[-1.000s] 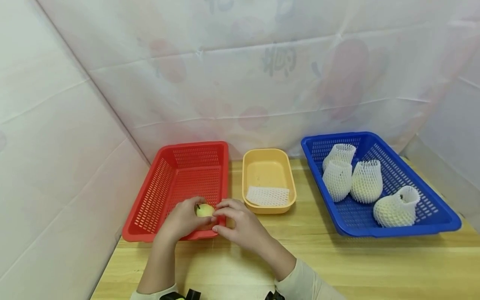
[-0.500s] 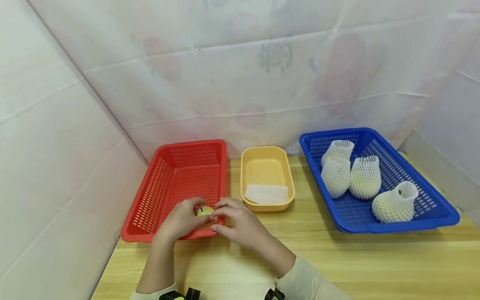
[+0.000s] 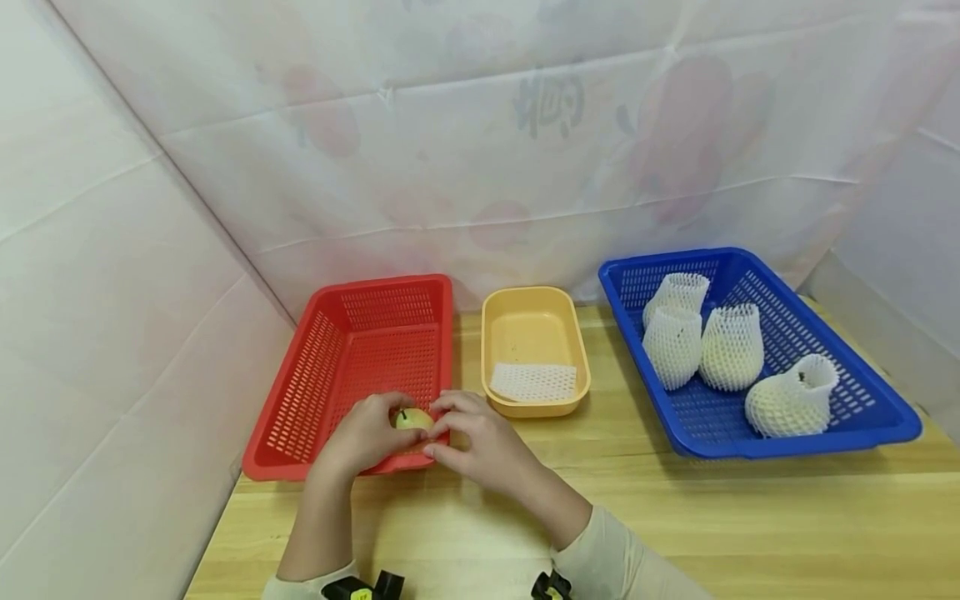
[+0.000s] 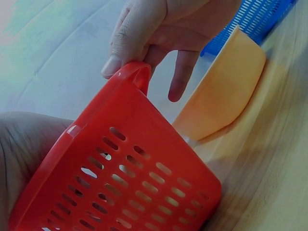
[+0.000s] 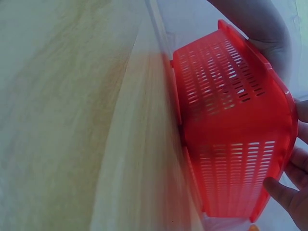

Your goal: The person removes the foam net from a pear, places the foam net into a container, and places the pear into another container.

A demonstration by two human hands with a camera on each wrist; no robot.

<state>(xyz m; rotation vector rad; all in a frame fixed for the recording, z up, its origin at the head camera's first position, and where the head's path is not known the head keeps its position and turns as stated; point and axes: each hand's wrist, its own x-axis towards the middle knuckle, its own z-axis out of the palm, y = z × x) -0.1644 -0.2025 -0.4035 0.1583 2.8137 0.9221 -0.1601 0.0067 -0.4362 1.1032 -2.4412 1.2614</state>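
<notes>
A yellow pear (image 3: 414,418) with a dark stem sits in the near right corner of the red basket (image 3: 447,333). My left hand (image 3: 367,433) reaches over the front rim and holds the pear between thumb and fingers; its lower part is hidden. At that same corner my right hand (image 3: 483,437) grips the basket's rim, thumb (image 5: 279,192) on the outer wall and fingers over the edge. From the left wrist, the basket wall (image 4: 144,115) covers the pear.
Right of the red basket stands a yellow tray (image 3: 536,410) with a white foam net (image 3: 534,382) in it. Farther right, a blue basket (image 3: 682,437) holds several pears in foam nets (image 3: 731,350). A white sheet (image 3: 450,167) hangs behind the wooden table (image 3: 675,517).
The pear has shifted slightly to the right within my left hand's hold. My right hand stays at the basket's corner. The head view has tilted a little.
</notes>
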